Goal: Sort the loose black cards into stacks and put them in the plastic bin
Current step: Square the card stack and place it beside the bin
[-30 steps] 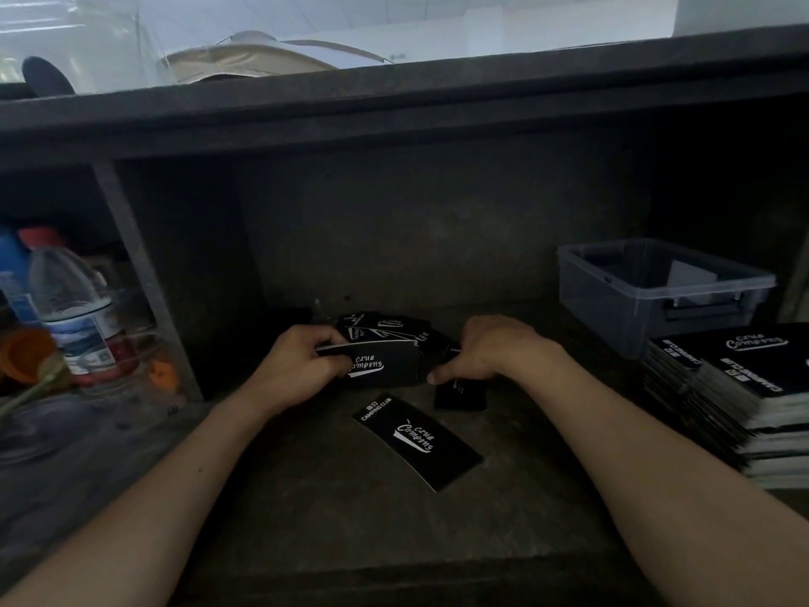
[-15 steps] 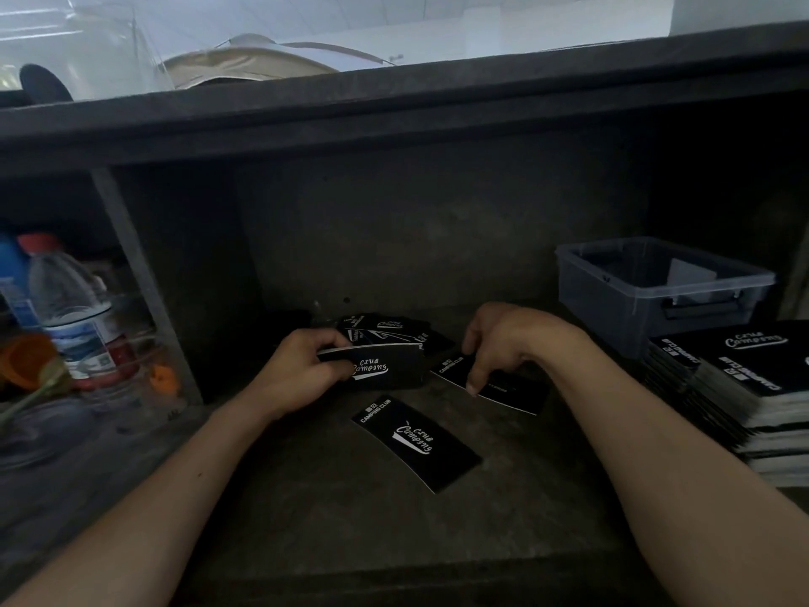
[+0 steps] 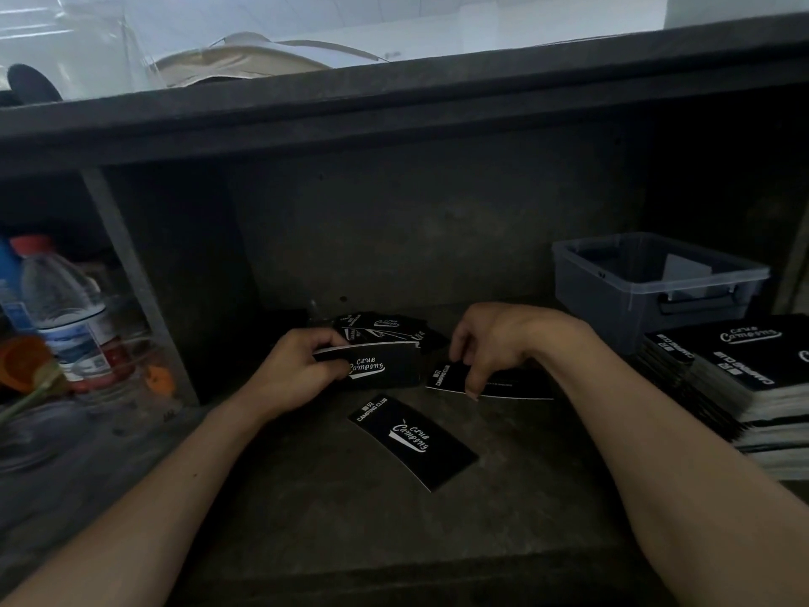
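Note:
On the dark shelf floor, my left hand (image 3: 302, 370) grips a small stack of black cards (image 3: 381, 368) with white "Camping Club" print. Behind that stack lies a loose heap of the same cards (image 3: 385, 326). My right hand (image 3: 494, 343) is to the right of the stack, fingers curled down, pinching a single black card (image 3: 508, 381) that lies almost flat. Another single card (image 3: 411, 440) lies alone in front of both hands. The clear plastic bin (image 3: 613, 291) stands at the back right, with a pale item inside it.
Tall stacks of black cards (image 3: 744, 370) fill the right edge beside the bin. Left of a divider post (image 3: 131, 278) are a water bottle (image 3: 65, 313) and orange items. A low shelf top (image 3: 394, 107) overhangs the space.
My right hand has come off the stack in my left hand, moved right and drawn one card out of the heap. My left hand has kept its stack in place.

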The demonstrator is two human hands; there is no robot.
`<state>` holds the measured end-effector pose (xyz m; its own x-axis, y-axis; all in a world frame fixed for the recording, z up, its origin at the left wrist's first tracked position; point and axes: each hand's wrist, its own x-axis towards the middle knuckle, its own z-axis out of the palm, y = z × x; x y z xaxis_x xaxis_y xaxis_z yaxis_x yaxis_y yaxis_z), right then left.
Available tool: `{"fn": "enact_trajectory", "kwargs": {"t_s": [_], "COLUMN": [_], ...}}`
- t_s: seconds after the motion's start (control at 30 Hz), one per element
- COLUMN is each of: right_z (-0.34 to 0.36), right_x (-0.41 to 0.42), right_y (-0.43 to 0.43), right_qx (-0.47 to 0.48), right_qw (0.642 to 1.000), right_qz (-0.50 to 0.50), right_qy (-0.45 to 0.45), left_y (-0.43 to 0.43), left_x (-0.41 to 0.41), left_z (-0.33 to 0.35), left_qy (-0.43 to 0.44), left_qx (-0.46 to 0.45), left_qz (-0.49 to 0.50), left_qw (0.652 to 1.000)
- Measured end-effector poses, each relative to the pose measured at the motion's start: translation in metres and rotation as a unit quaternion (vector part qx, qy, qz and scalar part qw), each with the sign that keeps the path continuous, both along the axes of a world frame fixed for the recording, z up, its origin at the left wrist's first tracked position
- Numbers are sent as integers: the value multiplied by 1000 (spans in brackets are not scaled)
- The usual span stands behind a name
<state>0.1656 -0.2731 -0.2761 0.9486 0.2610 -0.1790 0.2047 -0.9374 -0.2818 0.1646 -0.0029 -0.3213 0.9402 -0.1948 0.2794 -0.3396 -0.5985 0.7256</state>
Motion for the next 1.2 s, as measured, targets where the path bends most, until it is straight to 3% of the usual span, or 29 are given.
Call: {"fn": "enact_trajectory", "kwargs": {"t_s": [0.17, 0.3, 0.43, 0.6, 0.7, 0.77, 0.87, 0.93, 1.1, 1.2], "right_z": [-3, -3, -21, -20, -9, -5, -13, -23, -27, -24], "right_x": [0, 7, 11, 13, 7, 5, 7, 12, 19, 17], "right_y": [1, -5, 19, 15, 8, 4, 5, 9, 11, 12], "right_qx": [15, 151, 305, 426, 495, 469, 355, 355, 398, 397], "right_qw": [996, 969, 946, 904, 861, 878, 933, 931, 917, 917], "right_qz": [0, 0, 51, 29, 11, -17, -43, -41, -4, 28], "right_qy": [-83, -196, -101, 19, 119, 94, -37, -77, 21, 28], "left_y": [1, -1, -2, -1, -1, -1, 3, 3, 5, 6], "left_x": [-1, -2, 0, 2, 1, 0, 2, 3, 2, 0], "left_z": [0, -2, -4, -3, -2, -1, -1, -1, 0, 3], "left_qy": [11, -27, -11, -1, -23, -43, -52, -45, -26, -33], "left_qx": [-4, -1, -66, -67, -45, -23, -15, -13, -47, -41], "left_qz": [-17, -45, -66, -68, -66, -63, -50, -47, -36, -55], "left_qw": [1000, 999, 996, 995, 997, 997, 997, 998, 998, 997]}}
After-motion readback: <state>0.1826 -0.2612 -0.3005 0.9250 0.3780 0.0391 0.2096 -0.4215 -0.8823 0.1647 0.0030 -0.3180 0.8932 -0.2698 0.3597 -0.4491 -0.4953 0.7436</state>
